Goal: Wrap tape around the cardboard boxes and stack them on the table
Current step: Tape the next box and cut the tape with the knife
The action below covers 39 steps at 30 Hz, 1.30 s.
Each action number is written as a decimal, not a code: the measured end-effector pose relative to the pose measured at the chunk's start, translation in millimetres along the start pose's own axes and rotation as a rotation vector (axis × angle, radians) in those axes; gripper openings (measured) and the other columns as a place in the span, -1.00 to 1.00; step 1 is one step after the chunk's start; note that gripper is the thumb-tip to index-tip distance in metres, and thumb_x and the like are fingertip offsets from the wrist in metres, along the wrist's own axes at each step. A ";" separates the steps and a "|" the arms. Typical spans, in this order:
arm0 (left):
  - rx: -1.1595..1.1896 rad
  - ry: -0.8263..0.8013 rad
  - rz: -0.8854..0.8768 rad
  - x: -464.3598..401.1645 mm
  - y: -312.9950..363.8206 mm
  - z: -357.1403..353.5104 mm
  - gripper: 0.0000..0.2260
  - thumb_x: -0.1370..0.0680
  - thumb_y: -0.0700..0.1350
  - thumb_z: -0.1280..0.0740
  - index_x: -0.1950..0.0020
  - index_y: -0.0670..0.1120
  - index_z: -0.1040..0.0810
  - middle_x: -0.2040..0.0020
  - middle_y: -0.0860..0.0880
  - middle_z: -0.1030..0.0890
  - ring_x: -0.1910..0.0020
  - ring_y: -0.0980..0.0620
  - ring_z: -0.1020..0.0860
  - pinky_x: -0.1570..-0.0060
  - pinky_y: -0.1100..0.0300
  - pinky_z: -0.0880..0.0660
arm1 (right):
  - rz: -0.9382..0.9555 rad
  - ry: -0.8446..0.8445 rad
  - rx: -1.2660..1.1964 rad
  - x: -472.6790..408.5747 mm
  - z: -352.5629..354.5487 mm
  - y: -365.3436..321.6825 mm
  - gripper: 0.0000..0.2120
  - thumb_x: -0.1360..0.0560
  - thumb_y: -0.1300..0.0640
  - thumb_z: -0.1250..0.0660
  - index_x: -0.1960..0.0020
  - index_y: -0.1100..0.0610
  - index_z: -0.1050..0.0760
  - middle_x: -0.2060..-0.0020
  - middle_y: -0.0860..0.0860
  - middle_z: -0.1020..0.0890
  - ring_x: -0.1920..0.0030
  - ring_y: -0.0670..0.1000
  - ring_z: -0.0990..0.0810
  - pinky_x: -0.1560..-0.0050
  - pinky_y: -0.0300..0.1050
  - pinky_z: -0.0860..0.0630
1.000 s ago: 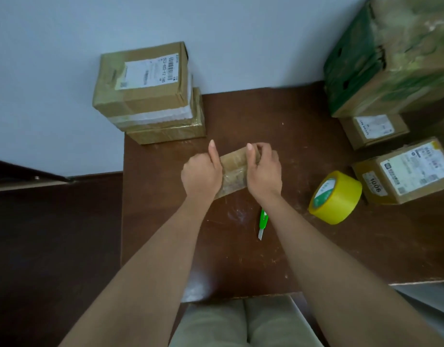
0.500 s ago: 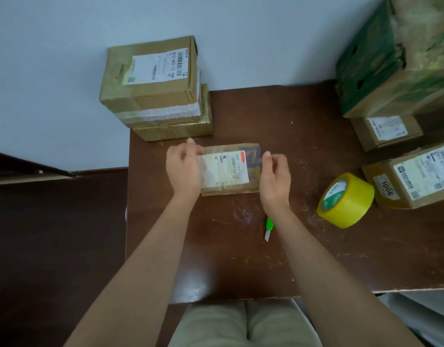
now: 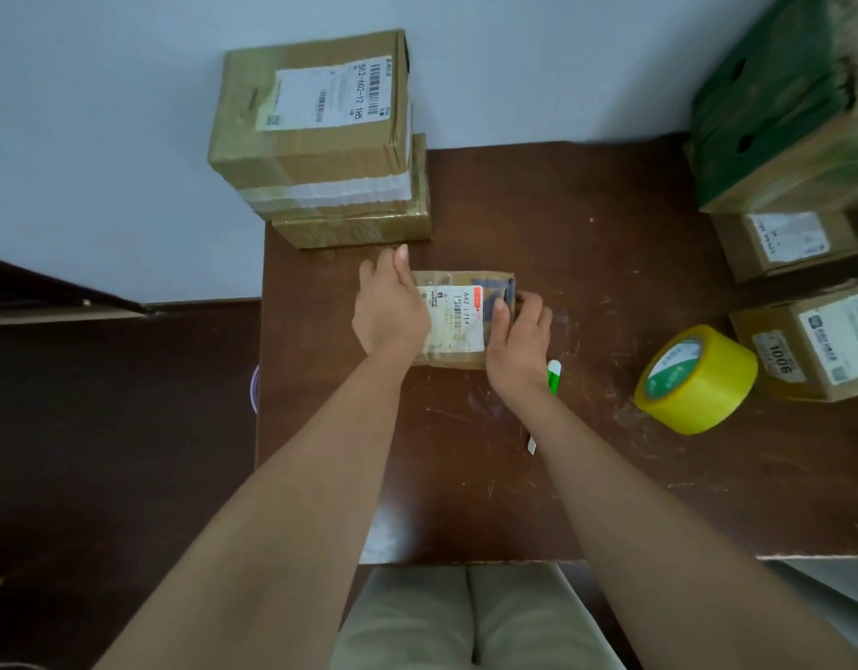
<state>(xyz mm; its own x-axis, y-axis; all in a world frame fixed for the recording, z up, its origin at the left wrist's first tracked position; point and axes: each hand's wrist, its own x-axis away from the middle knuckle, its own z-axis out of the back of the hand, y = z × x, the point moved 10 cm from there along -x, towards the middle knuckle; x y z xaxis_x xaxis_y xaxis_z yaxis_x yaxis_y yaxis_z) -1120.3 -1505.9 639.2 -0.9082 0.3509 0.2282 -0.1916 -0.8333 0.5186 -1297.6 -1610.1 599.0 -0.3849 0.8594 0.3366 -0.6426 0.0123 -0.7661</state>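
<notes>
A small flat cardboard box (image 3: 458, 321) with a white label lies label-up on the brown table (image 3: 586, 224). My left hand (image 3: 390, 309) covers its left end, fingers over the far left corner. My right hand (image 3: 518, 333) grips its right end, thumb on top and fingers curled round the edge. A yellow tape roll (image 3: 695, 379) lies on its side to the right. Two taped boxes (image 3: 320, 137) stand stacked at the table's far left corner.
A green utility knife (image 3: 551, 379) lies partly under my right wrist. At the right stand a large green-printed box (image 3: 785, 104) and two smaller labelled boxes (image 3: 785, 244) (image 3: 823, 340). The table's left edge drops to dark floor.
The small box was tilted on edge between my hands, then turned label-up and laid flat. Both hands have closed in on its ends. The view shifted slightly.
</notes>
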 end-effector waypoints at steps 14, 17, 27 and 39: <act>0.557 -0.327 0.357 15.0 -48.6 8.5 -0.38 -0.50 0.21 -0.40 -0.44 -0.10 -0.41 -0.33 -0.04 -0.54 -0.27 -0.08 -0.53 -0.29 -0.06 -0.49 | -0.268 -0.162 -0.539 18.9 10.4 -29.1 -0.73 -0.51 0.28 -0.31 -0.14 0.01 -0.49 -0.01 -0.09 -0.61 -0.10 0.02 -0.59 -0.20 0.00 -0.51; 0.596 -0.270 0.326 13.5 -41.9 27.4 -0.48 -0.52 0.17 -0.39 -0.38 -0.10 -0.47 -0.28 -0.04 -0.57 -0.23 -0.07 -0.54 -0.27 -0.07 -0.50 | -0.213 -0.170 -0.551 17.5 21.1 -50.1 -0.79 -0.59 0.20 -0.32 -0.21 0.06 -0.50 0.00 -0.13 -0.58 -0.01 -0.14 -0.55 -0.18 -0.06 -0.51; 0.893 -0.521 0.316 26.0 30.8 52.5 -0.54 -0.62 0.23 -0.16 -0.23 -0.12 -0.50 -0.10 -0.11 -0.65 0.01 -0.06 -0.65 0.29 0.10 -0.62 | -0.299 -0.148 -0.596 13.8 64.9 -68.7 -0.49 -0.65 -0.28 0.01 -0.44 -0.02 -0.33 -0.30 0.03 -0.49 -0.29 0.11 -0.52 -0.26 0.23 -0.52; 0.983 -0.619 0.414 40.5 57.3 27.2 -0.66 -0.67 -0.01 -0.20 -0.26 -0.26 -0.49 -0.06 -0.24 -0.65 0.08 -0.18 -0.69 0.32 0.04 -0.64 | -0.263 -0.311 -0.904 20.0 61.7 -89.6 -0.63 -0.57 0.25 -0.36 -0.35 0.21 -0.39 -0.22 0.17 -0.62 -0.19 0.18 -0.63 -0.11 0.18 -0.60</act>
<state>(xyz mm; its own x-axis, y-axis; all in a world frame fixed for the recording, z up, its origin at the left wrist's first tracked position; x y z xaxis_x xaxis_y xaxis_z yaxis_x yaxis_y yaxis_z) -1158.0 -1527.8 700.5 -0.4532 0.5030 0.7359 0.6732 -0.3480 0.6525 -1288.7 -1625.5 708.2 -0.5424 0.6026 0.5854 -0.0353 0.6798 -0.7325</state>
